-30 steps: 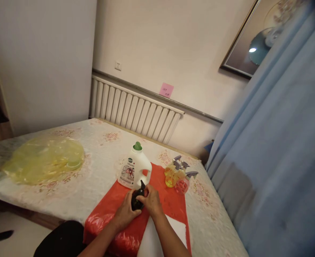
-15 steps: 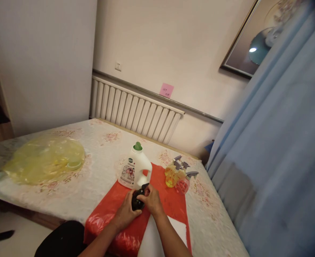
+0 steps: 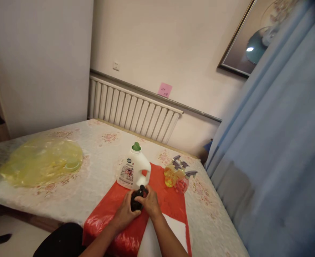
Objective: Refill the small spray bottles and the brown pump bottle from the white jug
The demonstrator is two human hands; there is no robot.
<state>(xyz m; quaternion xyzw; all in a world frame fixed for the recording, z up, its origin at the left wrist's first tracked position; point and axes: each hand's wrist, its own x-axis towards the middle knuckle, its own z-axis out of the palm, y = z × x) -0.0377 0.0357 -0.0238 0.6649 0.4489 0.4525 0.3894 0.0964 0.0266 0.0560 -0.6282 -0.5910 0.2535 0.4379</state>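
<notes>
Head view showed both hands closed together on a small black spray bottle (image 3: pixel 136 200) over a red plastic sheet (image 3: pixel 111 210) spread on the bed (image 3: pixel 93 167). Left hand (image 3: pixel 125 211) had its grip wrapped round the bottle's body; right hand (image 3: pixel 150 202) had its grip pinched on the black nozzle end. A white detergent jug (image 3: pixel 134 170) with a green cap stood upright just behind the hands. A cluster of yellow and pink spray bottles (image 3: pixel 177 175) lay near, to the right. A yellow plastic bag (image 3: pixel 39 162) lay well apart to the left
</notes>
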